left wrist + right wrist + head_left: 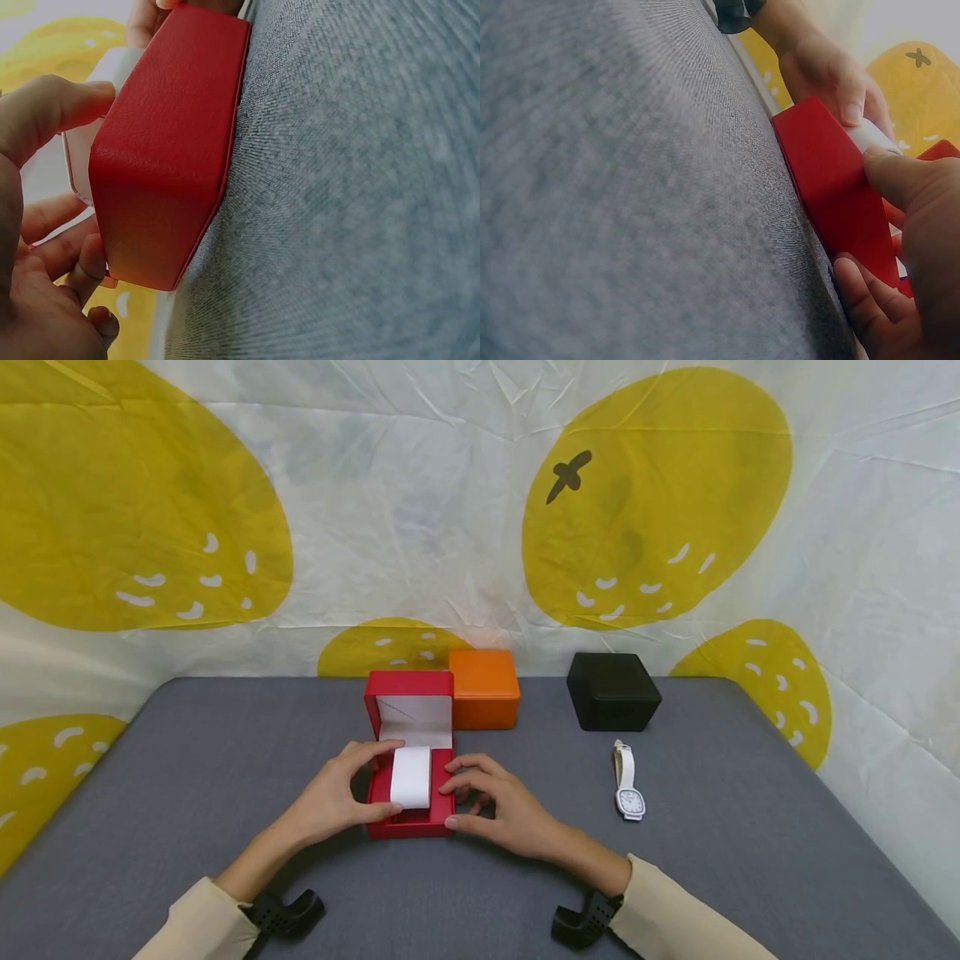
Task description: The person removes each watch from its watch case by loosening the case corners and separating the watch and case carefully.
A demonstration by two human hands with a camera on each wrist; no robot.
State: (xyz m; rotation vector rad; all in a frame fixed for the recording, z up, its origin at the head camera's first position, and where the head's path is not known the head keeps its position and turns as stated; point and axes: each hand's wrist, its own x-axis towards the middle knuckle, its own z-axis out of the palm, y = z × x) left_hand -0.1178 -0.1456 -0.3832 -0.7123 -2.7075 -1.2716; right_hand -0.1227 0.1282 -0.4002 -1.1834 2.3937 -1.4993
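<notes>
A red watch box stands on the grey table with its lid raised at the back, showing a pale lining. A white watch cushion sits in its base. My left hand pinches that cushion, thumb at the near end and fingers at the far end. With thumb and fingers, my right hand holds the box's right side. In the right wrist view, the cushion shows above the box's rim between both hands. A white wristwatch lies to the right, dial up and strap pointing away.
Behind the red box, slightly right, stands a closed orange box. A closed black box is farther right, behind the watch. White fabric with yellow shapes hangs along the table's far edge. Each wrist wears a black camera mount.
</notes>
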